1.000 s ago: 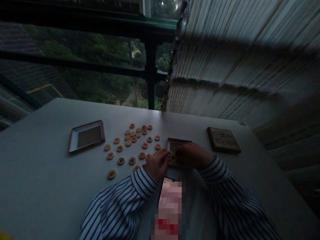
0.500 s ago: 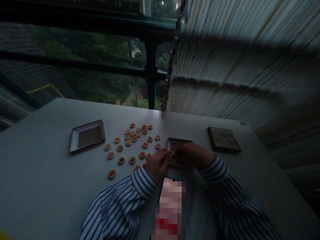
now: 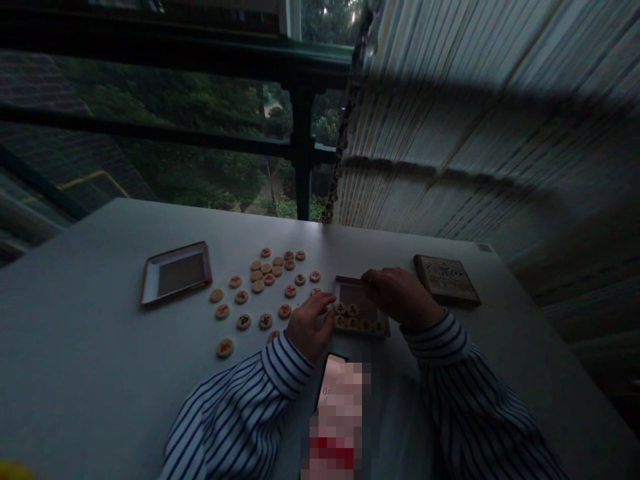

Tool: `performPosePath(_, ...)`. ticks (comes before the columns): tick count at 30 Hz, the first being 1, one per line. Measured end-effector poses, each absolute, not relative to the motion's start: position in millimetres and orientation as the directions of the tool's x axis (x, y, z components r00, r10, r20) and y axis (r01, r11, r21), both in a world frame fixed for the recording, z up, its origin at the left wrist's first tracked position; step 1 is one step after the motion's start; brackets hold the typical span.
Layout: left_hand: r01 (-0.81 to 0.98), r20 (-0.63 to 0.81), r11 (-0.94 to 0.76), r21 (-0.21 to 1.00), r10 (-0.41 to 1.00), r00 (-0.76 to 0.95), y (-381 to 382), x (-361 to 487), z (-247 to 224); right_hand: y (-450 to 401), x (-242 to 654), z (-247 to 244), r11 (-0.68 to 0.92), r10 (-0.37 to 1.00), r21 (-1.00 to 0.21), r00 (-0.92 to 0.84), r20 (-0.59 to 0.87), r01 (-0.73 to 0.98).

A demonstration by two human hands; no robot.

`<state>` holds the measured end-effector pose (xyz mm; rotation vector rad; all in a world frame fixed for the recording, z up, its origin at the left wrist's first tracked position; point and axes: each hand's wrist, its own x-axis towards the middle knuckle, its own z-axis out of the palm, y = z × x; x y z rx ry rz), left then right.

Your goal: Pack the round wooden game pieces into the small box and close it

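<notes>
A shallow box (image 3: 362, 333) lies in front of me with several round wooden pieces (image 3: 353, 323) with dark characters along its near side. My left hand (image 3: 312, 325) is at the box's left edge, thumb and forefinger apart, holding nothing that I can see. Over the box's far right part is my right hand (image 3: 400, 297), its fingers pressed together; whether something is between them is hidden. More round pieces (image 3: 265, 321), some with red and some with dark characters, some blank, are spread on the white table (image 3: 125, 373) to the left.
An open, shallow tray (image 3: 206, 259) stands at the left. At the right lies a closed box (image 3: 447, 280) with a printed top. A phone (image 3: 333, 380) lies near me, below the box. Beyond the table are a window and a striped curtain (image 3: 400, 133).
My right hand has moved up and to the right, off the pieces, uncovering two rows of them in the box. My left hand has shifted slightly left.
</notes>
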<state>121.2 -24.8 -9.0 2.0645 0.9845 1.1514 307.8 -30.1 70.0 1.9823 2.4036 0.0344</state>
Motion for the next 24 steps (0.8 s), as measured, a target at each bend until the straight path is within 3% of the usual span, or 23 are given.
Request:
performPosePath(14,0.272,0.486,-0.559,0.784,0.824,0.293,-23,117,1,-36,295,79,0.17,0.984,0.094,-0.174,0.035,0.981)
performPosePath(24,0.347,0.491,-0.541,0.766,0.841,0.229,-16,79,39,-40,289,83,0.257,0.947,-0.007,-0.25,0.201,0.966)
